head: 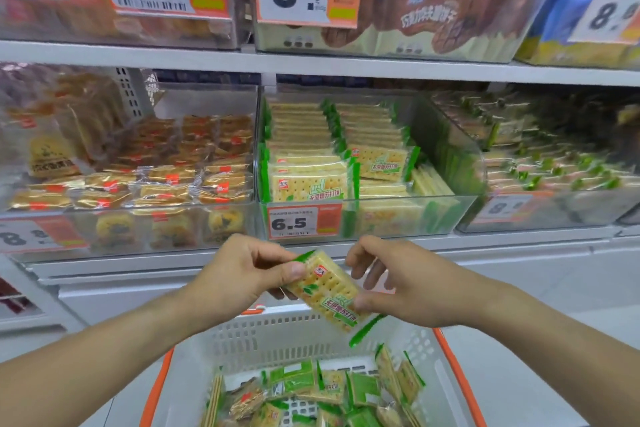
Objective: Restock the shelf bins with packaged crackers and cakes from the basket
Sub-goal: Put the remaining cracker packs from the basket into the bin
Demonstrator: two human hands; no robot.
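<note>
A green-edged packet of soda crackers (327,289) is held between both hands above the basket. My left hand (242,270) grips its upper left end, thumb on top. My right hand (398,284) pinches its lower right end with the thumb, the other fingers loosely spread behind it. The white basket with orange rim (273,333) stands below, holding several green cracker packets (360,388) and a few gold-wrapped cakes (247,400). Straight ahead a clear shelf bin (388,215) with a 6.5 price tag holds rows of the same green crackers.
Left of that bin, another clear bin (131,218) holds gold-wrapped cakes. A third bin (554,208) at the right holds green-ended packets. The upper shelf (311,62) carries more bins with large price cards. A white shelf ledge (485,243) runs below the bins.
</note>
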